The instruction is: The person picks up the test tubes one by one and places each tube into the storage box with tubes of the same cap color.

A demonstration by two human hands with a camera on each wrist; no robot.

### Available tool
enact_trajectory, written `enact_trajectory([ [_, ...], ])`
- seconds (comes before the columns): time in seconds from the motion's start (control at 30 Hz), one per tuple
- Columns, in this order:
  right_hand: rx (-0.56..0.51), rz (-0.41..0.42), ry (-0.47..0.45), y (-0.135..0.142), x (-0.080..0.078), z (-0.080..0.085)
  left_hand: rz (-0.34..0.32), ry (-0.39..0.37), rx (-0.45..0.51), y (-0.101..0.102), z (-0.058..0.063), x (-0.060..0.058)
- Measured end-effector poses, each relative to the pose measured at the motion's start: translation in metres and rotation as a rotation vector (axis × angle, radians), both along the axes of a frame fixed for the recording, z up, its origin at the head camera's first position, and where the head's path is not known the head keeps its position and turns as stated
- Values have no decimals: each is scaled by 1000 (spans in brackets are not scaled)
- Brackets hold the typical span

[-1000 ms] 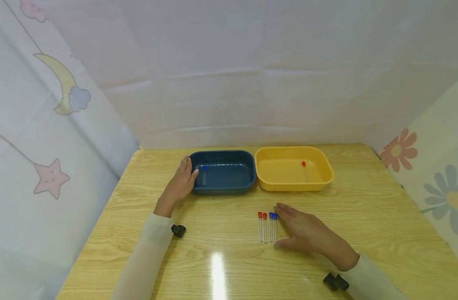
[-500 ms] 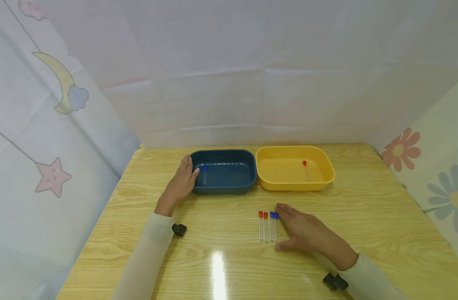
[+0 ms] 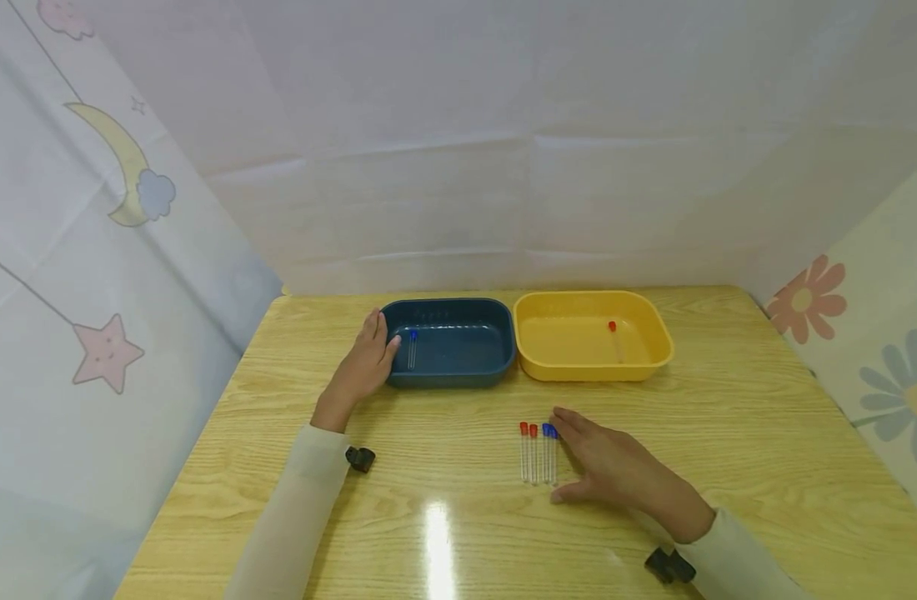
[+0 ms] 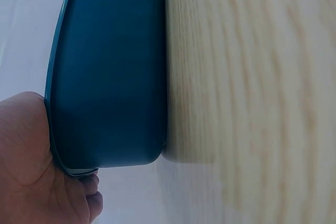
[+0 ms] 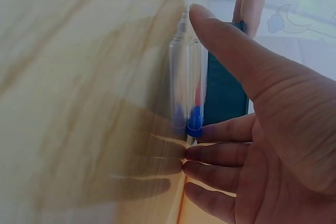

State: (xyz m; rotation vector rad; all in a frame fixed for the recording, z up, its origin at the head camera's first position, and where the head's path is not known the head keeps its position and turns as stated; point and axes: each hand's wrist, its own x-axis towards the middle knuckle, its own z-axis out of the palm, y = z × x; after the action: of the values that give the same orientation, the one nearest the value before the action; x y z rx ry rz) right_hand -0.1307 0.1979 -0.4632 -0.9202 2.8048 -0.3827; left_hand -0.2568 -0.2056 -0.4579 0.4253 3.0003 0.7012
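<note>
At the left end of a dark blue tray [image 3: 451, 379], my left hand [image 3: 364, 367] grips the rim, thumb over the edge and fingers along the outside; the left wrist view shows fingertips beyond the tray's corner. My right hand [image 3: 612, 462] lies to the right of a row of clear test tubes, fingers extended and thumb apart. Two have red caps [image 3: 528, 429] and two have blue caps [image 3: 549, 430]. In the right wrist view, the nearest blue-capped tube [image 5: 196, 87] lies between thumb and index finger, ungripped.
A yellow tray [image 3: 593, 372] stands right beside the blue one, holding a red-capped tube [image 3: 616, 340]. Inside the blue tray lies a blue-capped tube [image 3: 412, 350]. The wooden table [image 3: 413, 533] backs onto a pale cloth [image 3: 428, 167].
The view has shifted slightly. Both hands, the trays and the tubes otherwise keep their places.
</note>
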Motion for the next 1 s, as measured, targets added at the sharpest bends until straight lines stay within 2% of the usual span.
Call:
enact_trajectory([
  [0.57,16,-43,-33,-5,2,2,-6,6,8,0,0,0],
  [0.8,1,-18,29,-3,2,-1,-4,2,-1,0,-2,-1],
  [1.0,4,-15,38,-3,1,-1,-1,-1,-5,-1,-2,-1],
])
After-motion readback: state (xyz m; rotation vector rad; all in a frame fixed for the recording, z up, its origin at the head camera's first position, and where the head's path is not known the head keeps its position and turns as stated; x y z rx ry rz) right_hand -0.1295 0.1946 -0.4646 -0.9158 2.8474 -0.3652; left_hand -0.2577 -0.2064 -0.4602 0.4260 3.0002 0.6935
